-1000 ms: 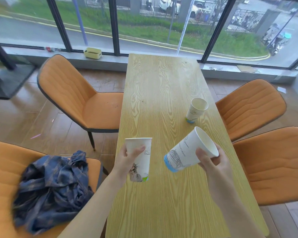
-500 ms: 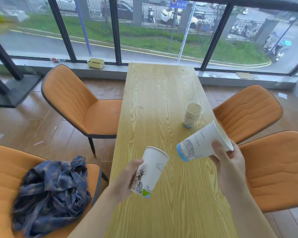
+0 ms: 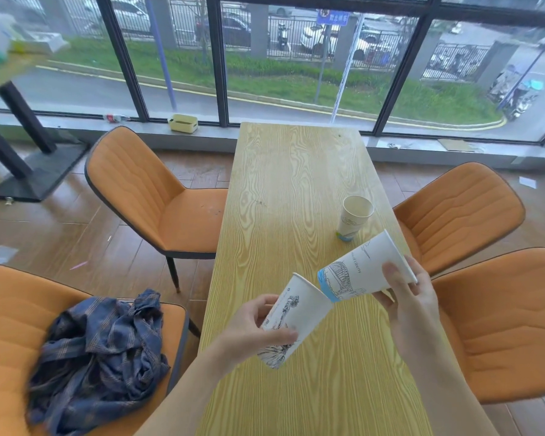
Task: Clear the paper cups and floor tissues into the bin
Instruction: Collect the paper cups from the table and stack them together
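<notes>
Desk (image 3: 296, 196): pale yellow wood with darker wavy grain. Chairs (image 3: 158, 196): orange upholstery, wave-stitched backs, dark grey edging. Cloth (image 3: 101, 350) on the near left chair: dark blue plaid with thin tan lines. Left-hand cup (image 3: 291, 316): white with black line drawings. Right-hand cup (image 3: 359, 272): white, black sketch, light blue base band. Standing cup (image 3: 353, 220): cream, blue base. Floor (image 3: 76, 234): reddish-brown wood-look tiles. Window frames (image 3: 214, 58): black.

Left hand (image 3: 252, 325) is gripping a white printed paper cup (image 3: 291, 322) above the long pale wooden table (image 3: 296, 184), thumb across its side. Right hand (image 3: 412, 297) is pinching a second white blue-based paper cup (image 3: 359, 272) near its rim, base tilting toward the first cup's mouth.
</notes>
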